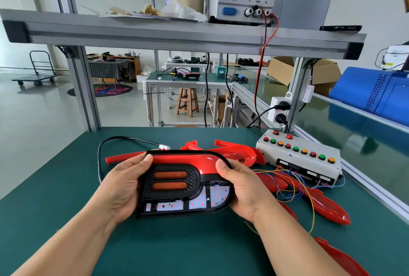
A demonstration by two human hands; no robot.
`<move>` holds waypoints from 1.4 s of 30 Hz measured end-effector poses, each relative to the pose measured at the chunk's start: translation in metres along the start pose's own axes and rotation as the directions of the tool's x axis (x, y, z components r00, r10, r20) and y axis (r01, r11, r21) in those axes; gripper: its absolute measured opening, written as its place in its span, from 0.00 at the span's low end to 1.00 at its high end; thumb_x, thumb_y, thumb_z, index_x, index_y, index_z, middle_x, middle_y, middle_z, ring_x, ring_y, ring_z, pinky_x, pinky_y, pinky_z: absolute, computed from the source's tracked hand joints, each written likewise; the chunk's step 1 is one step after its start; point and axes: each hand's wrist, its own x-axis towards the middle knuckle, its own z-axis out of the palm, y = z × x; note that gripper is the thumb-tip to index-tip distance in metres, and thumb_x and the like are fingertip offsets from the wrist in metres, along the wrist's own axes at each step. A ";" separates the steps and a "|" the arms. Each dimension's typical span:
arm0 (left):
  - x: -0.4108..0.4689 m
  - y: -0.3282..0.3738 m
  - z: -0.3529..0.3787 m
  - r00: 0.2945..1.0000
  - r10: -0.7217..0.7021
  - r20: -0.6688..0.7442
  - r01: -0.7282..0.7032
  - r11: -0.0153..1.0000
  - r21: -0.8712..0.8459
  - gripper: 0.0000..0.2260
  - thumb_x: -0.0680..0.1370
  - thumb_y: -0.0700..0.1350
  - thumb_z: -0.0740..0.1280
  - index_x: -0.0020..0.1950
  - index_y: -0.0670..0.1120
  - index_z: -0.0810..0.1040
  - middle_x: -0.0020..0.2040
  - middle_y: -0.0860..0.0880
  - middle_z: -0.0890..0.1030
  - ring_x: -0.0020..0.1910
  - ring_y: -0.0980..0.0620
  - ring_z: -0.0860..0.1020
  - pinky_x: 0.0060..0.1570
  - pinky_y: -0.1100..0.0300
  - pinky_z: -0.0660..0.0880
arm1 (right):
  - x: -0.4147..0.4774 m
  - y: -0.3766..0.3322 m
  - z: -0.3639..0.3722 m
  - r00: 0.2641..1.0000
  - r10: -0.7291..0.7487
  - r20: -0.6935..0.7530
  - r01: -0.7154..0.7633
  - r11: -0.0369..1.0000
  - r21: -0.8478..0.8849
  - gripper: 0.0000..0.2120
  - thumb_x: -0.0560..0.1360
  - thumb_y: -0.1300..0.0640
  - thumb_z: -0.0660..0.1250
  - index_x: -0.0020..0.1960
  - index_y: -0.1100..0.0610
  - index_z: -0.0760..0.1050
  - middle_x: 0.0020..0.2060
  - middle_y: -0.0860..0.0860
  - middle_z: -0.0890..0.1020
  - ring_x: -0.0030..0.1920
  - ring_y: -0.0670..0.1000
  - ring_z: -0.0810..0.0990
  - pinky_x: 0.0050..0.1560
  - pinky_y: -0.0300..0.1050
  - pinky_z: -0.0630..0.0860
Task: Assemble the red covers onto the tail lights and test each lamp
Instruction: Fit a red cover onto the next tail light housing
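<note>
Green tabletop under an aluminium frame, workshop behind. Tail light was held just above the tabletop, front and centre, gripped at both ends: left hand closed on its left edge, right hand on its right. Red cover strip sat along the top edge, thumbs pressing near its ends. Small red points glowed on the lower white panels. Black cable looped off left to a white plug. Loose red covers lay beyond and to the right. Button box with coloured wires stood right. Risk: uneven thumb pressure could leave the strip half-seated or crack a clip; trailing cable could snag.
</note>
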 end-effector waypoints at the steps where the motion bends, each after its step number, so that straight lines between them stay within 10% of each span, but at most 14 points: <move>1: 0.001 0.000 0.001 1.000 0.008 -0.016 -0.008 1.000 0.011 0.19 0.75 0.44 0.63 0.61 0.33 0.75 0.53 0.29 0.80 0.48 0.28 0.81 0.39 0.37 0.79 | 0.000 0.001 0.001 1.000 -0.003 0.004 0.003 1.000 0.001 0.14 0.68 0.56 0.71 0.51 0.62 0.81 0.45 0.60 0.85 0.42 0.56 0.85 0.42 0.48 0.82; 9: 0.004 -0.007 -0.007 0.992 0.001 -0.127 0.005 0.999 0.046 0.13 0.80 0.43 0.61 0.50 0.38 0.83 0.51 0.32 0.82 0.46 0.31 0.82 0.38 0.39 0.80 | -0.007 -0.006 0.005 1.000 0.010 -0.010 -0.012 0.961 -0.277 0.19 0.71 0.46 0.70 0.50 0.62 0.82 0.50 0.60 0.85 0.51 0.57 0.84 0.54 0.50 0.80; 12: 0.005 -0.005 -0.009 0.986 0.024 -0.162 -0.013 0.998 0.068 0.12 0.80 0.43 0.61 0.52 0.38 0.82 0.49 0.32 0.83 0.44 0.33 0.83 0.37 0.41 0.80 | -0.017 -0.032 -0.002 0.981 -0.163 -0.106 0.033 0.674 -0.738 0.19 0.71 0.36 0.67 0.42 0.52 0.82 0.42 0.47 0.86 0.46 0.46 0.84 0.56 0.48 0.79; 15: 0.006 -0.006 -0.010 0.983 0.030 -0.182 -0.014 0.996 0.091 0.12 0.81 0.43 0.61 0.57 0.38 0.79 0.49 0.33 0.83 0.43 0.34 0.83 0.35 0.43 0.80 | -0.031 -0.065 -0.027 0.932 -0.300 -0.204 -0.052 0.446 -0.894 0.12 0.76 0.51 0.71 0.36 0.55 0.81 0.32 0.50 0.85 0.34 0.48 0.85 0.48 0.53 0.82; 20: 0.009 -0.007 -0.009 0.977 0.058 -0.205 -0.028 0.989 0.146 0.10 0.82 0.42 0.60 0.56 0.40 0.79 0.48 0.36 0.84 0.42 0.38 0.84 0.33 0.47 0.81 | -0.051 -0.088 -0.038 0.944 -0.045 -0.328 -0.330 -0.094 -0.939 0.14 0.74 0.48 0.71 0.42 0.59 0.83 0.39 0.56 0.85 0.34 0.52 0.80 0.36 0.41 0.75; 25: 0.009 -0.008 -0.010 0.979 0.078 -0.189 -0.029 0.968 0.251 0.13 0.83 0.39 0.56 0.57 0.43 0.80 0.49 0.38 0.84 0.46 0.38 0.84 0.38 0.48 0.82 | -0.058 -0.081 -0.034 0.931 0.157 -0.329 -0.297 -0.196 -0.934 0.20 0.67 0.40 0.76 0.54 0.49 0.80 0.50 0.45 0.81 0.51 0.46 0.79 0.55 0.43 0.76; 29: 0.010 -0.008 -0.012 0.976 0.092 -0.196 -0.030 0.954 0.298 0.13 0.83 0.38 0.56 0.56 0.44 0.80 0.50 0.40 0.85 0.47 0.40 0.84 0.40 0.49 0.82 | -0.049 -0.066 -0.031 0.913 0.186 -0.362 -0.284 -0.345 -0.895 0.24 0.66 0.41 0.74 0.56 0.49 0.74 0.49 0.45 0.75 0.49 0.48 0.75 0.45 0.43 0.72; 32: 0.013 -0.010 -0.016 0.975 0.104 -0.198 -0.025 0.930 0.366 0.12 0.83 0.39 0.57 0.62 0.44 0.78 0.54 0.42 0.84 0.51 0.42 0.83 0.50 0.48 0.81 | -0.037 -0.055 -0.030 0.945 0.037 -0.325 -0.294 -0.339 -0.894 0.01 0.71 0.55 0.65 0.42 0.52 0.75 0.38 0.48 0.75 0.40 0.50 0.76 0.35 0.42 0.68; 36: 0.008 -0.003 -0.020 0.904 0.361 -0.228 -0.049 0.619 0.784 0.21 0.82 0.44 0.62 0.75 0.49 0.66 0.70 0.51 0.73 0.66 0.52 0.72 0.68 0.58 0.63 | -0.032 -0.053 -0.041 0.951 -0.013 -0.309 -0.306 -0.202 -0.931 0.10 0.73 0.62 0.60 0.34 0.54 0.74 0.32 0.50 0.76 0.35 0.52 0.75 0.38 0.44 0.72; 39: -0.009 0.007 -0.006 0.782 0.621 0.054 -0.271 0.260 0.927 0.21 0.79 0.43 0.65 0.71 0.55 0.71 0.67 0.56 0.74 0.62 0.65 0.72 0.62 0.73 0.61 | -0.038 -0.060 -0.042 0.963 -0.209 -0.173 -0.159 0.082 -0.984 0.11 0.79 0.58 0.62 0.40 0.47 0.77 0.39 0.41 0.81 0.41 0.41 0.78 0.44 0.38 0.74; 42: -0.021 0.010 0.009 0.713 0.577 0.399 -0.538 0.086 0.838 0.19 0.78 0.43 0.67 0.67 0.59 0.74 0.61 0.64 0.74 0.57 0.71 0.72 0.55 0.81 0.62 | -0.040 -0.062 -0.026 0.975 -0.220 0.043 0.103 0.270 -0.957 0.13 0.79 0.57 0.66 0.39 0.42 0.79 0.41 0.29 0.80 0.45 0.31 0.76 0.44 0.26 0.67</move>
